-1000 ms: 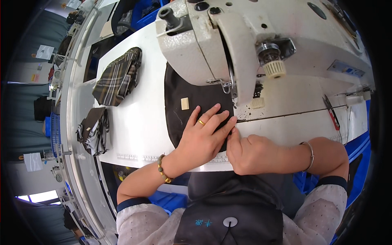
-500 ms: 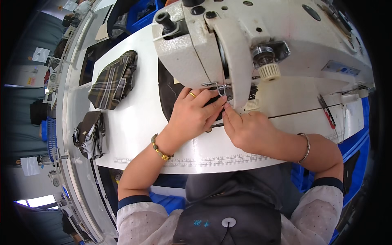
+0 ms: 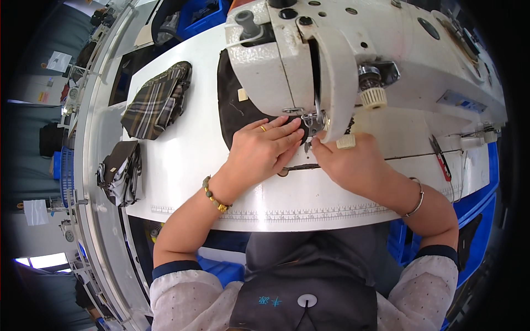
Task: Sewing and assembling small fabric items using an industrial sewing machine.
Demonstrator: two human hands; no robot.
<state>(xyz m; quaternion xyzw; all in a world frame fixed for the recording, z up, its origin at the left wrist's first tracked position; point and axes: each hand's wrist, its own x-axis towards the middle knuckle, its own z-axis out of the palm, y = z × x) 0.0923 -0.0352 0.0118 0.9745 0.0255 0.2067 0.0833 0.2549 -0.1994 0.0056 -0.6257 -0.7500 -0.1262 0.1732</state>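
My left hand (image 3: 260,146) lies flat with its fingers stretched over a dark fabric piece (image 3: 234,118), its fingertips just left of the presser foot (image 3: 312,120). A small cream patch (image 3: 243,94) shows on that fabric. My right hand (image 3: 356,163) is on the other side of the foot, fingers curled and thumb and forefinger close together by the needle plate (image 3: 307,148). Whatever is between them is too small or hidden to make out. Above both hands is the white head of the sewing machine (image 3: 256,71).
Folded plaid fabric pieces (image 3: 157,102) lie left on the white table (image 3: 187,165), with a smaller fabric bundle (image 3: 120,174) nearer me. Red-handled thread snips (image 3: 441,160) lie at the right. A printed ruler strip (image 3: 287,214) runs along the front edge. Blue bins (image 3: 403,243) stand below.
The fingertips of my two hands, together at the needle before, are now apart. My left hand has shifted left relative to the machine and lies flatter. The whole view has shifted slightly.
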